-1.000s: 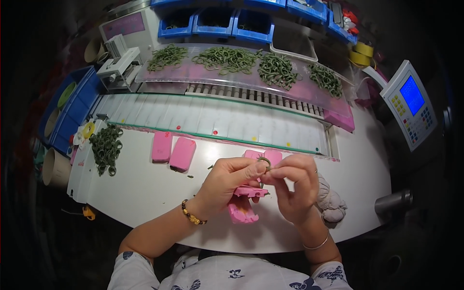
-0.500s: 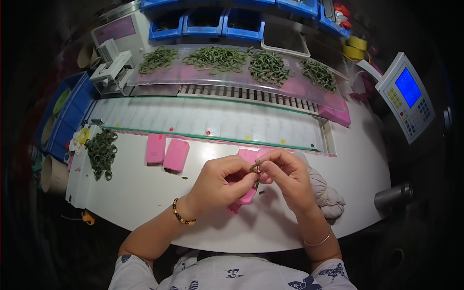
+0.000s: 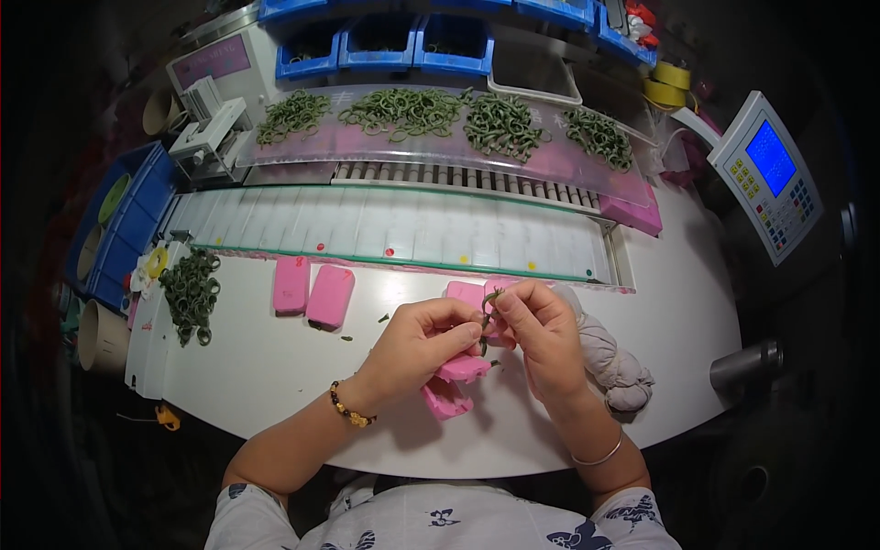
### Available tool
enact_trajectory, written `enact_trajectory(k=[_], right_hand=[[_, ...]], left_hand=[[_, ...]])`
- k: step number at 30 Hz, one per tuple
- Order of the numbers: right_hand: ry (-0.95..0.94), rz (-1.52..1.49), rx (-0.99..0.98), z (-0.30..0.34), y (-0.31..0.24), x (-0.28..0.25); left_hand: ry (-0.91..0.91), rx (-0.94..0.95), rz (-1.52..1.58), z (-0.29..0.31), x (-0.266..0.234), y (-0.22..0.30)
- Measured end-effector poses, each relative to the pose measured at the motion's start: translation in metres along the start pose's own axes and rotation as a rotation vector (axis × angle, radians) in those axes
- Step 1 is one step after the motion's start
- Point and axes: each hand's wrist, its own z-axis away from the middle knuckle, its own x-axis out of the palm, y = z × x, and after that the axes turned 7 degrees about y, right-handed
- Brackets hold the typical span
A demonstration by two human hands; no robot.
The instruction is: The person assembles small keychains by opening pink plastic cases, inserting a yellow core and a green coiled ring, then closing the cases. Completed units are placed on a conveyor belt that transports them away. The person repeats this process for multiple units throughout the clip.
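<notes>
Both my hands are over the middle of the white table, fingers closed close together. A small dark green ring-like piece, seemingly wax [image 3: 490, 299], stands between my fingertips. My right hand [image 3: 554, 348] pinches its upper part between thumb and forefinger. Its lower end is pinched by my left hand [image 3: 417, 344], whose fingers partly cover it. Beneath my left fingers is a pink rubber mould [image 3: 446, 401], its parts spread open and partly hidden. More pink blocks [image 3: 466, 291] lie just beyond my hands.
Two closed pink moulds [image 3: 330, 295] lie left of my hands, near a heap of green rings [image 3: 190, 295]. Beyond runs a long glass-topped tray [image 3: 394, 229]; more ring heaps [image 3: 403, 112] sit behind it. A grey cloth bundle [image 3: 616, 362] and a keypad screen [image 3: 768, 174] are rightward.
The green piece is now more upright and shows more above my fingers. My right hand has turned slightly. More of the open mould shows below, and a green scrap now lies left of my hands.
</notes>
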Motion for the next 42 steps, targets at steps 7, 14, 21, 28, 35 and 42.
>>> enact_trajectory(k=[7, 14, 21, 28, 35, 42], right_hand=[[-0.053, 0.094, 0.053, 0.001, -0.003, 0.002], [-0.192, 0.066, 0.105, 0.001, -0.007, -0.003], [-0.379, 0.044, -0.064, 0.0, -0.004, -0.005], [-0.499, 0.186, -0.148, 0.0, -0.012, -0.007], [-0.46, 0.024, -0.121, -0.003, -0.013, -0.005], [-0.149, 0.024, -0.039, -0.009, -0.001, -0.012]], left_hand=[[0.003, -0.012, 0.07, 0.001, -0.001, 0.001], [-0.019, -0.032, 0.075, 0.004, 0.0, 0.002], [-0.158, -0.274, 0.35, 0.001, -0.005, 0.002], [-0.399, -0.545, 0.678, 0.006, -0.01, 0.005], [-0.354, -0.526, 0.311, 0.006, -0.001, -0.007], [0.066, 0.053, -0.041, 0.006, 0.009, 0.005]])
